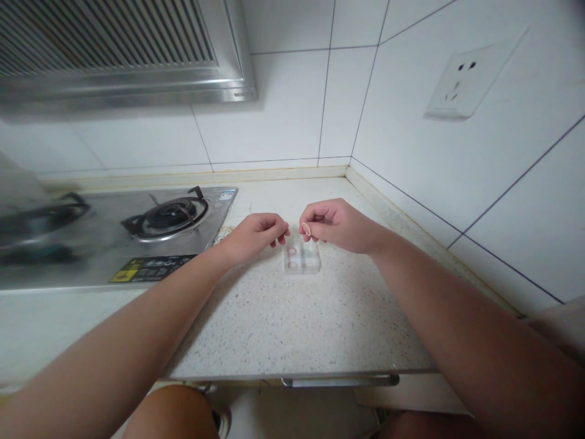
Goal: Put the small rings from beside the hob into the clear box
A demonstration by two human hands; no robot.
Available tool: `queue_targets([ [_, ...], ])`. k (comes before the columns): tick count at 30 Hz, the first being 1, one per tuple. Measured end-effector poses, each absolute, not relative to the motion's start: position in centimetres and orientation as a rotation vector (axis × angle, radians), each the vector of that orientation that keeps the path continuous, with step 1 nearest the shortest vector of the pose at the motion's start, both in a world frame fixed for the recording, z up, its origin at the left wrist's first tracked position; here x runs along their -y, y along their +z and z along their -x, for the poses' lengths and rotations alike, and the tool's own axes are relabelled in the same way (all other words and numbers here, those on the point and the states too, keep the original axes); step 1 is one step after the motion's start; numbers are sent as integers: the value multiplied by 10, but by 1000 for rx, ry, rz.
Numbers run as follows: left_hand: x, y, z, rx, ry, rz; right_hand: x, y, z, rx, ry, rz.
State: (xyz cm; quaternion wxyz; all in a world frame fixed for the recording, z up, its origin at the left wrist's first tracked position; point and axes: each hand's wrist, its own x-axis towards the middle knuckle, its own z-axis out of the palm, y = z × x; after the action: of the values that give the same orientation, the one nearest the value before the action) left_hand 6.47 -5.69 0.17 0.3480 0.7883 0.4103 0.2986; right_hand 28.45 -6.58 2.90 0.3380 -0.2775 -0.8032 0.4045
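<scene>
My right hand point(329, 224) pinches a small pale ring point(306, 229) between thumb and fingertips, just above the counter. Close to it, on the left, my left hand point(260, 235) has its thumb pressed to its fingers; whether anything tiny is in that pinch cannot be made out. Below and between both hands, a clear plastic box point(311, 266) with compartments rests on the counter. A few reddish loops point(292, 251) show in its left part. Partly behind my left wrist, small pale loop-like bits point(225, 231) lie by the stove's edge.
The speckled countertop point(292, 329) spreads under my arms. To the left is a steel gas stove with a burner point(170, 213) and a black-and-yellow label point(148, 268). A range hood point(137, 85) hangs above. A wall socket point(461, 82) is at the right, a drawer handle point(340, 381) below.
</scene>
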Motion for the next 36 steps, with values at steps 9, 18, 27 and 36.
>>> queue_targets([
  [9,58,3,-66,-1069,760,-2039,65,29,-285,2098,1045,719],
  [18,59,3,-65,-1076,759,-2038,67,31,-285,2112,1022,732],
  [27,57,3,-66,-1078,739,-2044,65,28,-286,2106,1020,721],
  [36,60,5,-67,-1088,728,-2052,65,29,-286,2103,1030,698],
])
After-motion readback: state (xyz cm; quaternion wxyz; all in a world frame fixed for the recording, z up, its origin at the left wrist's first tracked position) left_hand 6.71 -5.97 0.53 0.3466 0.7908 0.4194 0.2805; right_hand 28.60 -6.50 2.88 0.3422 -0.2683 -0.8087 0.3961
